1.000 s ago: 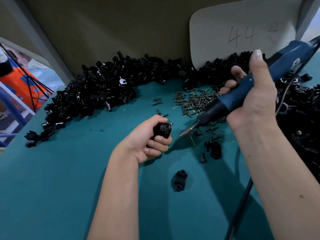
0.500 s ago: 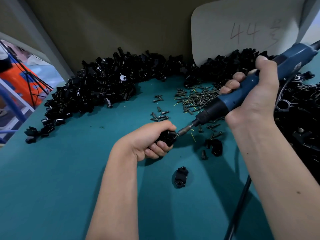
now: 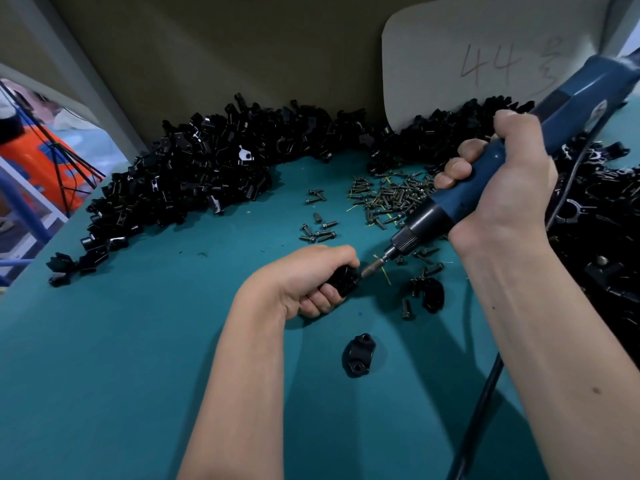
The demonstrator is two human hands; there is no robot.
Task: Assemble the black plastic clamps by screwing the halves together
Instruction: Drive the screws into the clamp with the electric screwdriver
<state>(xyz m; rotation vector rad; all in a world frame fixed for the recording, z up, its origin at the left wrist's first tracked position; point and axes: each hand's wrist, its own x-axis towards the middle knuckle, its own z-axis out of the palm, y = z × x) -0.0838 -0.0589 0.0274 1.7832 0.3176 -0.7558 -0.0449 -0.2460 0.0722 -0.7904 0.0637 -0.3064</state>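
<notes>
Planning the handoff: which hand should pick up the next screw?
Left, once it sets down the clamp. The right hand holds the driver; the screws lie ahead.

Soft, even light falls from above onto my teal surface (image 3: pixel 121 341), and my forearms throw broad, blurry-edged shadows toward me, the darkest under my right arm. The black parts heap (image 3: pixel 194 178) swallows most detail, showing only small glints, so single pieces are hard to tell apart. Straight edges bow at the frame's borders, and the bright opening at far left looks slightly washed out, perhaps daylight.
</notes>
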